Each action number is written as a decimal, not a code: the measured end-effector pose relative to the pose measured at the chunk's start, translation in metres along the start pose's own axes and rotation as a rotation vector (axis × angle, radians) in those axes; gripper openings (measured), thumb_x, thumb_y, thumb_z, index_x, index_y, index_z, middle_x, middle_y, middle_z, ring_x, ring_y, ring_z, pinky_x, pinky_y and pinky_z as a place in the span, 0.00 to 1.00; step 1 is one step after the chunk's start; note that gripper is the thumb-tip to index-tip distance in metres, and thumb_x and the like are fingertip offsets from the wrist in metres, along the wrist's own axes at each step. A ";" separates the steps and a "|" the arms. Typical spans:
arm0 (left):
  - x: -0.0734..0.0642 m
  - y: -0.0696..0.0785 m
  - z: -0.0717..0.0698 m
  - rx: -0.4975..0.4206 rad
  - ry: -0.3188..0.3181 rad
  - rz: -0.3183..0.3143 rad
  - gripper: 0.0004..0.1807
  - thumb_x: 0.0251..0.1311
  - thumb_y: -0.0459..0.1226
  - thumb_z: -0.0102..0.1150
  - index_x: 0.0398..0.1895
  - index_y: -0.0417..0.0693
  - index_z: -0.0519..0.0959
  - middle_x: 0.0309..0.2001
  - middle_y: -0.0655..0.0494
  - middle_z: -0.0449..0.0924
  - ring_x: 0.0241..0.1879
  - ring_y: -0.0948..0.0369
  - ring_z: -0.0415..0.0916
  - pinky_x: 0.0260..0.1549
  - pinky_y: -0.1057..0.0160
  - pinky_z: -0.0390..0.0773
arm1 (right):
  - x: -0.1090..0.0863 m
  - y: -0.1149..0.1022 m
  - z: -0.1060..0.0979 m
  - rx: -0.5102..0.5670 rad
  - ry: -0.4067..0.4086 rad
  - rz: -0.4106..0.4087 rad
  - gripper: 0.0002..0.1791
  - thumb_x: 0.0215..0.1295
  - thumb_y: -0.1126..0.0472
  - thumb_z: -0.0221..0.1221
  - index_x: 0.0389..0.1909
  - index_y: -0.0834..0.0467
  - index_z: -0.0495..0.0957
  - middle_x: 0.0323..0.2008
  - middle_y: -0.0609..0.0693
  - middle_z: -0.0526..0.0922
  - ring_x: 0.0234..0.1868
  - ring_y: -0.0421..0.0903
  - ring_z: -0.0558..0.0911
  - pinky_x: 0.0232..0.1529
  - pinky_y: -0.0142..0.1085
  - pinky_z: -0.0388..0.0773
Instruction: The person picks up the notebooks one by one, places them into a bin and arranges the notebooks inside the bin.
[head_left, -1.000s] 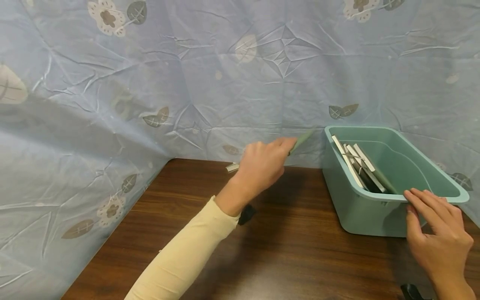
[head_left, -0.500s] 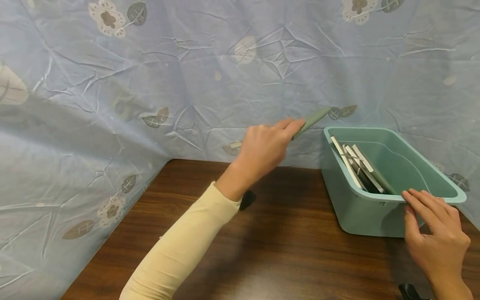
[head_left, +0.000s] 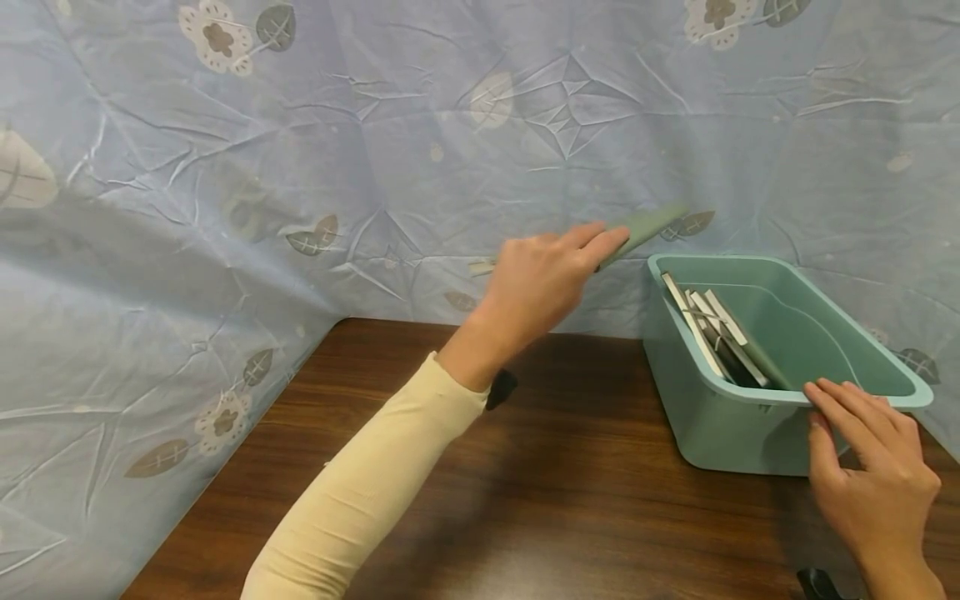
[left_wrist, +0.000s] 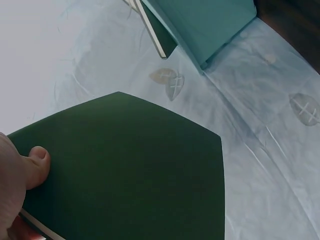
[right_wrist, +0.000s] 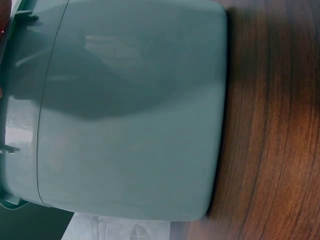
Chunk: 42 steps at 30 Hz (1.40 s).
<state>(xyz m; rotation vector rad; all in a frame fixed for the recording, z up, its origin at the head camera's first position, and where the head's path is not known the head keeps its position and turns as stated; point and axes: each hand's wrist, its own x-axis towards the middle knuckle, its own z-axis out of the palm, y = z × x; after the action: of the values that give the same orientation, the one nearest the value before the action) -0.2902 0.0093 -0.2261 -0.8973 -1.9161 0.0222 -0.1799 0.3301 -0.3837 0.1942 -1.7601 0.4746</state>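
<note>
My left hand (head_left: 536, 279) holds a thin green hardcover book (head_left: 647, 230) in the air, left of a teal plastic bin (head_left: 738, 429). In the left wrist view, the thumb (left_wrist: 39, 160) presses on the book's dark green cover (left_wrist: 140, 170), and a pale page edge shows below it. My right hand (head_left: 877, 467) holds the bin's near rim, with fingers over the top and the thumb against the outer wall. Several thin books (head_left: 731, 337) lean together inside the bin at its left side. The right wrist view is mostly filled by the bin's outer wall (right_wrist: 130, 140).
Beneath everything is a dark brown wood-grain table (head_left: 600, 500). Pale blue patterned cloth (head_left: 420, 167) hangs behind and to the left of it. A black strap end (head_left: 817, 583) shows near my right wrist.
My left hand has risen and shifted right, lifting the green book from near the table's back edge to above the bin rim's height. My right hand stays at the rim.
</note>
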 end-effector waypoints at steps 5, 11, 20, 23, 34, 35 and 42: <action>0.002 0.004 0.002 0.016 -0.033 0.026 0.17 0.75 0.39 0.45 0.60 0.64 0.77 0.52 0.69 0.83 0.21 0.61 0.78 0.15 0.63 0.74 | -0.002 0.003 0.000 -0.005 -0.014 0.004 0.14 0.68 0.60 0.56 0.47 0.59 0.86 0.48 0.58 0.87 0.60 0.51 0.80 0.69 0.32 0.66; 0.002 0.009 0.008 0.043 -0.047 0.075 0.19 0.76 0.38 0.43 0.62 0.66 0.76 0.53 0.70 0.82 0.25 0.60 0.80 0.17 0.63 0.76 | -0.002 0.003 0.000 -0.012 -0.008 0.000 0.14 0.68 0.60 0.56 0.48 0.59 0.86 0.48 0.58 0.87 0.60 0.51 0.81 0.69 0.32 0.66; 0.006 0.024 0.019 0.030 -0.061 0.171 0.21 0.77 0.36 0.38 0.63 0.68 0.74 0.57 0.70 0.79 0.28 0.59 0.81 0.20 0.63 0.78 | -0.001 0.003 0.000 -0.002 -0.005 -0.005 0.14 0.68 0.61 0.56 0.47 0.59 0.86 0.48 0.58 0.87 0.60 0.52 0.81 0.69 0.33 0.67; 0.009 0.030 0.023 0.031 -0.053 0.208 0.23 0.77 0.33 0.36 0.62 0.68 0.74 0.56 0.71 0.79 0.27 0.59 0.80 0.19 0.63 0.78 | -0.001 0.002 0.000 0.004 -0.003 -0.009 0.14 0.68 0.61 0.57 0.47 0.59 0.86 0.48 0.58 0.87 0.60 0.52 0.81 0.69 0.33 0.67; 0.020 0.050 0.032 0.055 -0.053 0.296 0.29 0.76 0.30 0.30 0.61 0.73 0.74 0.52 0.74 0.79 0.33 0.62 0.81 0.24 0.66 0.79 | -0.003 0.010 -0.003 -0.013 -0.061 0.003 0.15 0.70 0.58 0.56 0.50 0.59 0.85 0.51 0.58 0.86 0.61 0.54 0.79 0.71 0.35 0.64; 0.021 0.051 0.033 0.053 -0.045 0.303 0.29 0.76 0.30 0.29 0.60 0.73 0.74 0.51 0.75 0.79 0.33 0.62 0.81 0.25 0.66 0.79 | -0.003 0.011 -0.002 -0.014 -0.063 0.004 0.15 0.70 0.58 0.56 0.50 0.59 0.85 0.51 0.57 0.86 0.61 0.55 0.79 0.71 0.35 0.64; 0.027 0.059 0.035 0.052 -0.041 0.343 0.27 0.78 0.32 0.27 0.57 0.74 0.74 0.46 0.75 0.78 0.33 0.64 0.80 0.31 0.67 0.79 | -0.004 0.013 -0.002 -0.025 -0.078 -0.003 0.16 0.71 0.58 0.56 0.51 0.59 0.85 0.52 0.58 0.85 0.61 0.56 0.79 0.72 0.36 0.64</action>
<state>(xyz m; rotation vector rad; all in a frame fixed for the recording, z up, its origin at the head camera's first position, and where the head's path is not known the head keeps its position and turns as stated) -0.2904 0.0803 -0.2452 -1.1871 -1.7700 0.2948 -0.1819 0.3419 -0.3896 0.2000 -1.8409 0.4481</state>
